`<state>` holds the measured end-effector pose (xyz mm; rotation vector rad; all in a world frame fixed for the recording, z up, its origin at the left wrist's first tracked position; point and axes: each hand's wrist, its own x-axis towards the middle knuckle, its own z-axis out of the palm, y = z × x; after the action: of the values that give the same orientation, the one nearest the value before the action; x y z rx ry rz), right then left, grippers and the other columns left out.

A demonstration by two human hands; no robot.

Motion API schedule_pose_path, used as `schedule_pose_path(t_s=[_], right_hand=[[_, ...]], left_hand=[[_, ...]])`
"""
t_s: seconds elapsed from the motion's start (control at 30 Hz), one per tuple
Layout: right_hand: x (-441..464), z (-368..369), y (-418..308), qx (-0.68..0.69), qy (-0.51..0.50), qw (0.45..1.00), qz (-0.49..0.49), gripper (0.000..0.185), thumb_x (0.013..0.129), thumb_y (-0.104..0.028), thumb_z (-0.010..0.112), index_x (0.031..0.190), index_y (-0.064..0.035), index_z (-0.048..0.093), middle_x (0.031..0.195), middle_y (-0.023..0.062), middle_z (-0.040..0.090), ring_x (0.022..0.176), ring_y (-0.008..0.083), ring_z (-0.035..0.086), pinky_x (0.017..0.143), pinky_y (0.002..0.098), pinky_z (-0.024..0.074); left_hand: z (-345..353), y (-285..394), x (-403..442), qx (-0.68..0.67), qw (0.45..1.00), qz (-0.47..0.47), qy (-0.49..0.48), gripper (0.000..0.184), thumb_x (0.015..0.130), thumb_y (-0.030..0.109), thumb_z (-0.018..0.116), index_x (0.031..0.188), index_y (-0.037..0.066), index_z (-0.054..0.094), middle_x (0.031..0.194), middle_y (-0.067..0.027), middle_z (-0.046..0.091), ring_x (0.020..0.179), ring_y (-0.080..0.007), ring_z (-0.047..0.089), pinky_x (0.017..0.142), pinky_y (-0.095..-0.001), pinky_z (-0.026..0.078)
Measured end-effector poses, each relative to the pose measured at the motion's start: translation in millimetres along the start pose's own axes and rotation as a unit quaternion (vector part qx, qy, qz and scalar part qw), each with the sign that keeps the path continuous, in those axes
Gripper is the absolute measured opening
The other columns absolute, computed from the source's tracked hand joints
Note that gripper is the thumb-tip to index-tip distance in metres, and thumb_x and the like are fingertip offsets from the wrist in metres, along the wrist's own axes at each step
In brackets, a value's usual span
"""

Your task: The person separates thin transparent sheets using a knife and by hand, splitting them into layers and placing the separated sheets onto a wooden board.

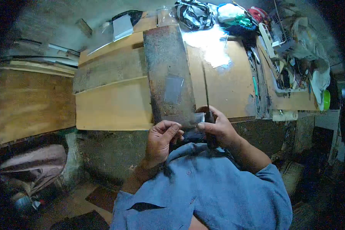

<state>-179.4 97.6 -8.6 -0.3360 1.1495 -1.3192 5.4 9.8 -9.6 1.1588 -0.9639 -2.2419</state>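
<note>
My right hand (218, 124) is wrapped round the black handle of a long, thin tool (207, 88). Its narrow dark blade points away from me; whether it is a knife or a file I cannot tell. Between the thumb and fingers of that hand a small, shiny, clear-looking piece (198, 118) also shows. My left hand (164, 135) is closed, thumb pressed to the curled fingers, at the near end of a long worn board (166, 50). Anything inside that pinch is hidden. A thin, clear rectangular sheet (173, 89) lies flat on the board, beyond both hands.
The board rests on a tan worktop (111, 105). Bright light falls on its far right. At the right stands a tray of tools (291, 82), with a green bowl (326, 100) beyond it. Plastic bags (195, 15) sit at the back. A cloth (34, 165) hangs at lower left.
</note>
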Motion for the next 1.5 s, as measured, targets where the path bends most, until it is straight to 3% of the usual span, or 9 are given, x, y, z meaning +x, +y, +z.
schedule_pose_path(t_s=[0.23,0.77,0.83,0.97,1.03,1.27,1.33,1.5], right_hand=[[-4,12,-11,0.008,0.07,0.997,0.016,0.041,0.074,-0.001,0.071,0.109,-0.0042,0.049,0.084,0.0051,0.06,0.074,0.0115,0.058,0.061,0.0245,0.0474],[-10,9,-4,0.057,0.058,0.996,0.041,0.047,0.074,0.001,0.069,0.114,-0.0045,0.046,0.085,0.0099,0.064,0.071,0.0153,0.062,0.06,0.0268,0.0517],[-10,9,-4,0.022,0.044,0.998,0.036,0.046,0.074,0.0,0.07,0.113,-0.0051,0.045,0.083,0.009,0.063,0.068,0.0144,0.062,0.057,0.0264,0.0507],[-9,6,1,0.053,0.043,0.997,0.04,0.045,0.075,-0.002,0.07,0.112,-0.0058,0.045,0.08,0.0078,0.062,0.067,0.0137,0.061,0.056,0.0262,0.0497],[-11,8,-5,0.056,0.052,0.995,0.062,0.045,0.075,-0.002,0.07,0.112,-0.0057,0.045,0.079,0.0067,0.062,0.065,0.0132,0.06,0.055,0.026,0.0489],[-8,6,-1,0.022,0.047,0.998,0.041,0.043,0.075,-0.003,0.07,0.111,-0.0031,0.047,0.085,0.0074,0.061,0.068,0.0142,0.06,0.058,0.0281,0.0507],[-7,5,5,0.026,0.029,0.999,-0.009,0.043,0.074,-0.003,0.071,0.11,-0.0022,0.048,0.085,0.0067,0.059,0.068,0.0143,0.059,0.06,0.0282,0.0513],[-12,7,-9,0.022,0.033,0.998,0.043,0.044,0.073,-0.001,0.072,0.11,-0.0021,0.048,0.08,0.0044,0.058,0.067,0.0139,0.059,0.059,0.0267,0.0504]], left_hand=[[-16,1,-4,0.024,0.999,-0.015,0.032,0.015,0.087,0.015,0.06,0.086,0.001,0.061,0.076,-0.0094,0.064,0.063,-0.0156,0.063,0.057,-0.028,0.054],[-15,0,-4,0.016,1.0,-0.012,0.013,0.032,0.094,0.027,0.048,0.088,-0.001,0.061,0.079,-0.0117,0.065,0.065,-0.0185,0.064,0.058,-0.0307,0.055],[-12,1,-6,0.035,0.999,-0.02,0.033,0.04,0.094,0.037,0.046,0.089,0.001,0.062,0.072,-0.0099,0.065,0.058,-0.014,0.061,0.056,-0.0244,0.048],[-12,2,-7,-0.011,0.999,-0.024,0.024,0.04,0.093,0.037,0.047,0.09,0.0,0.062,0.074,-0.0107,0.066,0.06,-0.0144,0.061,0.056,-0.0242,0.048],[-15,6,-8,-0.01,0.998,-0.063,0.024,0.039,0.094,0.034,0.045,0.09,-0.002,0.06,0.079,-0.0118,0.065,0.066,-0.0184,0.064,0.06,-0.0311,0.055],[-20,5,-3,0.029,0.999,-0.03,-0.006,0.034,0.094,0.03,0.046,0.091,-0.001,0.061,0.078,-0.0117,0.065,0.069,-0.0174,0.064,0.062,-0.031,0.054],[-23,3,-3,0.061,0.997,-0.033,-0.013,0.032,0.094,0.028,0.047,0.092,0.0,0.061,0.077,-0.0109,0.065,0.069,-0.0169,0.064,0.063,-0.0307,0.054],[-19,7,-7,0.001,0.998,-0.065,-0.019,0.034,0.094,0.032,0.047,0.091,0.0,0.061,0.075,-0.0093,0.065,0.065,-0.0153,0.062,0.058,-0.0265,0.05]])
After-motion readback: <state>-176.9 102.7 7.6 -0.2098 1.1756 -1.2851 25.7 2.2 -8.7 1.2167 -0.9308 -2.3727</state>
